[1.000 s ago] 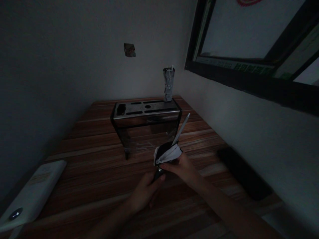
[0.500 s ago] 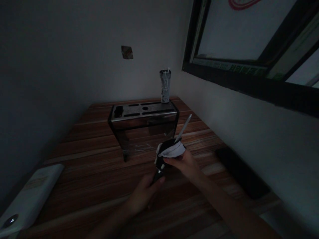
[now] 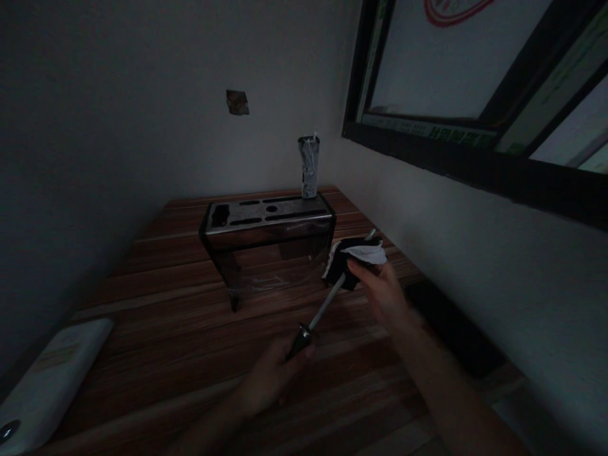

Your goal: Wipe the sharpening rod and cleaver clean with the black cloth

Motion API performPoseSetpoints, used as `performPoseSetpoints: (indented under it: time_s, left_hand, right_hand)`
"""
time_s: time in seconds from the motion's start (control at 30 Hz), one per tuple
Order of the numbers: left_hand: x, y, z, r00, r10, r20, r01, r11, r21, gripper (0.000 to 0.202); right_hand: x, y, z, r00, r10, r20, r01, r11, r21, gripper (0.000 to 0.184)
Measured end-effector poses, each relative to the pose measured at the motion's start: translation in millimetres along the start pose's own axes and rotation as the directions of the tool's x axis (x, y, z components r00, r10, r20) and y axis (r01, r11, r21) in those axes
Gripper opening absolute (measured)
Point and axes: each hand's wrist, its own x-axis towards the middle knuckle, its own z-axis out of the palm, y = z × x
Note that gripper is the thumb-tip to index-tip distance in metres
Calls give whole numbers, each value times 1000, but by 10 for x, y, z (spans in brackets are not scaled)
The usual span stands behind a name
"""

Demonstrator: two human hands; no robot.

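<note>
My left hand [image 3: 270, 377] is closed round the dark handle of a sharpening steel [image 3: 325, 304], whose thin rod slants up to the right. Near the rod's tip my right hand [image 3: 382, 288] pinches a black and white cloth [image 3: 354, 259] wrapped about the rod. Just behind stands a metal knife block [image 3: 268, 237] with several slots in its top and clear sides. All of it is above a brown wooden counter [image 3: 190, 329] in dim light.
A crumpled tube [image 3: 308, 166] stands in the far corner behind the block. A white flat object [image 3: 45, 383] lies at the left front edge. A dark flat object [image 3: 456, 329] lies along the right wall. A dark-framed window [image 3: 475, 114] is above right.
My right hand has slid the cloth up the rod, from near the handle to the tip. The left hand has kept hold of the handle. The view has shifted slightly.
</note>
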Motion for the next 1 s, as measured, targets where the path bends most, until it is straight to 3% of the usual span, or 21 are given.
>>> performPoseSetpoints:
  time_s: [0.17, 0.33, 0.6, 0.73, 1.0]
  left_hand:
    - [-13, 36, -20, 1000, -2, 13, 1, 998, 70, 37]
    - [-20, 43, -25, 999, 5, 48, -10, 994, 105, 39]
    - [-21, 47, -32, 997, 57, 51, -66, 982, 177, 34]
    - [-36, 101, -33, 995, 86, 49, -94, 976, 197, 32]
    - [-35, 25, -15, 999, -9, 49, 5, 997, 71, 37]
  right_hand:
    - [135, -72, -117, 988, -26, -149, 41, 994, 97, 25]
    - [202, -108, -182, 979, -98, -179, 125, 981, 147, 17]
    - [194, -130, -164, 968, -94, -235, 138, 974, 180, 20]
    - [182, -120, -141, 977, -53, -208, 96, 974, 206, 21]
    - [129, -16, -105, 987, -23, -157, 42, 992, 116, 23]
